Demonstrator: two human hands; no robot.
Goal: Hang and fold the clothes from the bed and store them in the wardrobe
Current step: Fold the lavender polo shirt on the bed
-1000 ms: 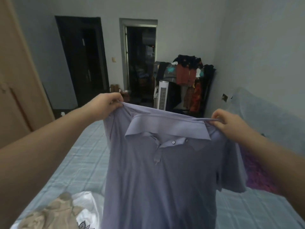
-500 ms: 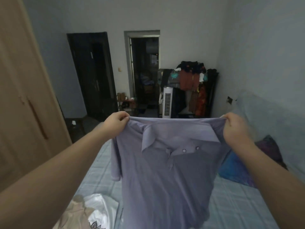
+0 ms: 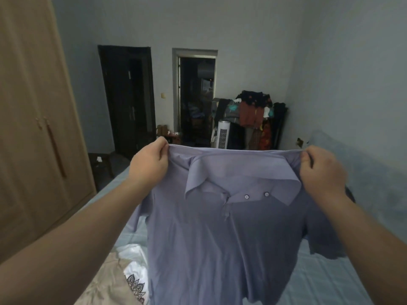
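Observation:
A lilac polo shirt point(image 3: 220, 238) hangs spread out in front of me above the bed point(image 3: 319, 282), collar and two buttons facing me. My left hand point(image 3: 149, 164) pinches its left shoulder, and my right hand point(image 3: 319, 170) pinches its right shoulder. Both hold it taut at the same height. A beige garment point(image 3: 103, 285) and a white printed one point(image 3: 134, 269) lie on the bed at the lower left. The wooden wardrobe point(image 3: 33, 128) stands shut on the left.
A dark door point(image 3: 127, 97) and an open doorway point(image 3: 196, 97) are in the far wall. A rack piled with clothes point(image 3: 253, 115) and a white tower fan point(image 3: 223, 134) stand in the far right corner. A grey padded headboard point(image 3: 363, 172) runs along the right wall.
My view has tilted up and swung left, showing more of the wardrobe. The shirt now hangs flatter and more stretched between my hands, with its right sleeve hanging free.

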